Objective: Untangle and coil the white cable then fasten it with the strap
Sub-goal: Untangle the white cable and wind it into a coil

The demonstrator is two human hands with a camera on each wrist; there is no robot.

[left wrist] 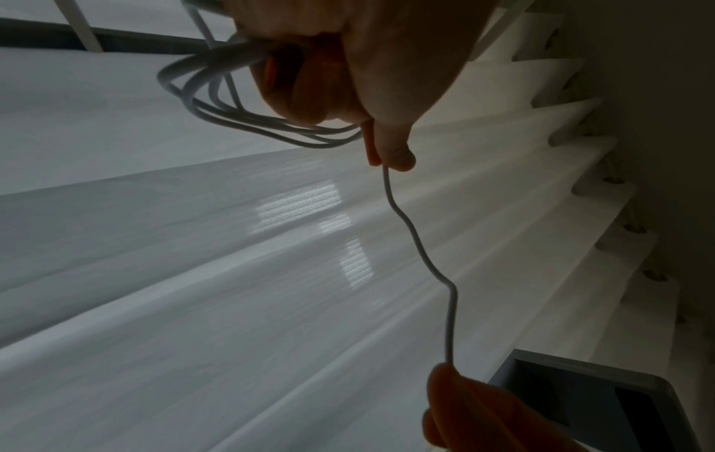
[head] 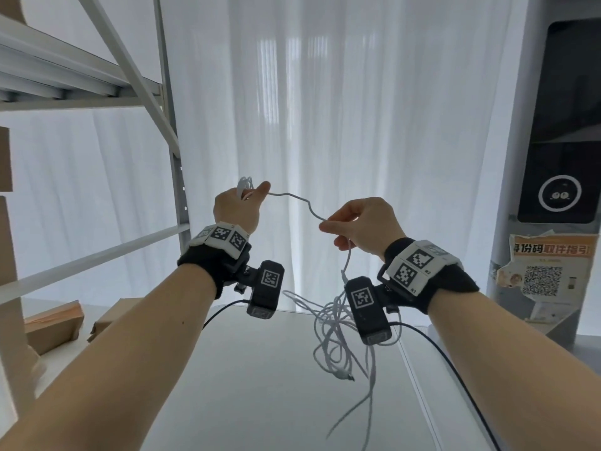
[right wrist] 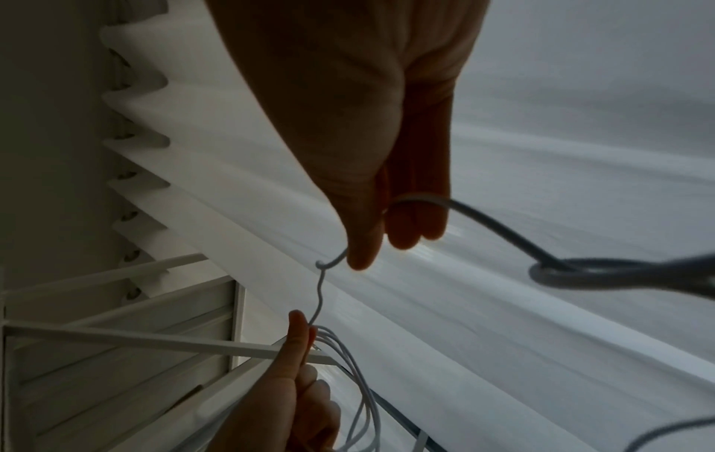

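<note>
My left hand (head: 239, 203) is raised and grips a small bundle of coiled white cable loops (head: 244, 185), thumb up; the loops (left wrist: 216, 101) stick out of the fist in the left wrist view. A wavy stretch of the white cable (head: 294, 200) runs from its thumb to my right hand (head: 353, 224), which pinches it between thumb and forefinger. Below the right hand the rest of the cable hangs in a loose tangle (head: 335, 330) over the white table (head: 253, 402), with a plug end (head: 344, 375) dangling. No strap is visible.
A grey metal shelf rack (head: 136, 92) stands at the left with cardboard boxes (head: 53, 323) beside it. White curtains (head: 325, 109) hang behind. At the right is a white-and-black machine (head: 559, 157) bearing a QR sticker (head: 543, 281). Black camera leads (head: 455, 362) trail from both wrists.
</note>
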